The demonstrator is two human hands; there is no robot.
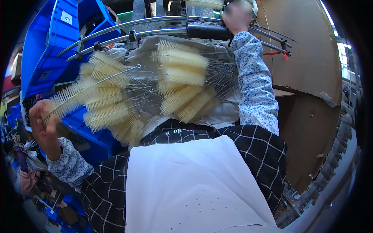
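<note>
My left hand (43, 126) grips the bristle end of a long cream bottle brush (72, 95) whose wire stem runs up to the right. A heap of several more cream wire-stemmed brushes (176, 83) lies in front of me on pale sheeting. My right hand (235, 17), blurred at the top, is closed on the black grip of a curved metal bar (155, 31) that arches over the heap. Both forearms wear blue-flowered sleeves. A checked apron with a white panel (194, 182) fills the lower middle.
Blue plastic bins (50, 42) are stacked at the upper left and another blue bin (91, 141) sits below the brushes. A brown board wall (311, 58) stands on the right. Clutter and small boxes lie on the floor at the lower left.
</note>
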